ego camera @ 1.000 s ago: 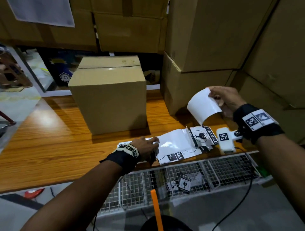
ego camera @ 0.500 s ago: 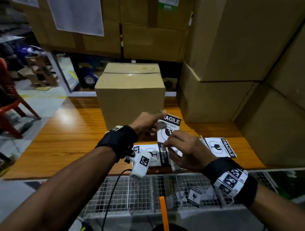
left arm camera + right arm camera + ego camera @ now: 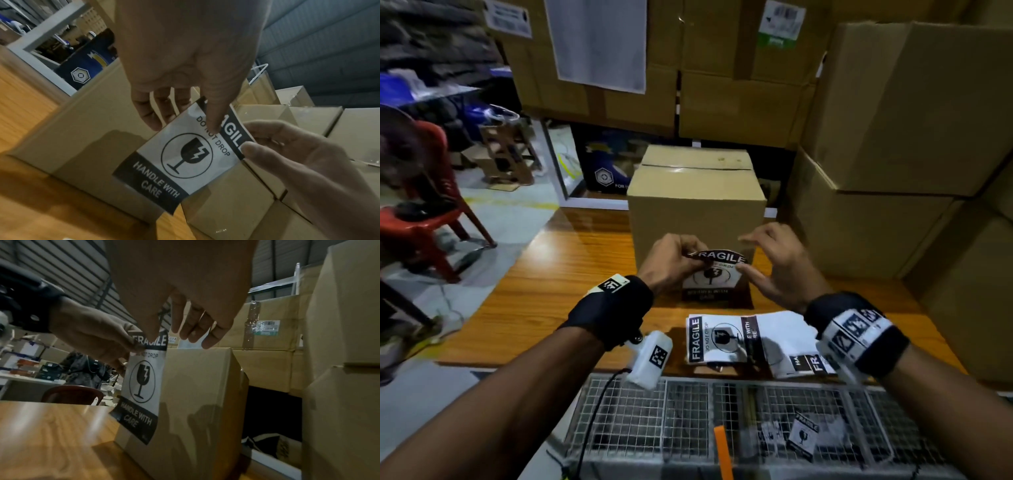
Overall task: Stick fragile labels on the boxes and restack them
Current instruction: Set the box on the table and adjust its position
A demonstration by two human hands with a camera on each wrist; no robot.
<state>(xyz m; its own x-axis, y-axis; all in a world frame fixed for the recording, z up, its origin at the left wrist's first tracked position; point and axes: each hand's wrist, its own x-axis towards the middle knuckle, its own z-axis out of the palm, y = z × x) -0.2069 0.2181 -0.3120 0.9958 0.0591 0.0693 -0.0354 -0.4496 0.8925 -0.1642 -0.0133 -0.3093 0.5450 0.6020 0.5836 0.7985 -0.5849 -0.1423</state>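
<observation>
A black-and-white fragile label (image 3: 714, 275) hangs upright against the near face of the small cardboard box (image 3: 697, 205) on the wooden table (image 3: 571, 274). My left hand (image 3: 671, 260) pinches the label's top left edge. My right hand (image 3: 763, 263) pinches its top right corner between thumb and forefinger, the other fingers spread. In the left wrist view the label (image 3: 185, 159) shows its glass symbol, with the right hand (image 3: 287, 154) at its corner. The right wrist view shows the label (image 3: 144, 378) close to the box (image 3: 201, 394); whether it sticks I cannot tell.
Loose fragile labels and white backing sheets (image 3: 726, 339) lie on the table's near edge. A wire basket (image 3: 688, 411) with a few labels sits below the edge. Large stacked cartons (image 3: 893, 137) stand right and behind. A red chair (image 3: 424, 219) is at left.
Both hands have carried the label forward from above the table's near edge up to the box's front face. One second ago the right hand held a white backing sheet off to the right.
</observation>
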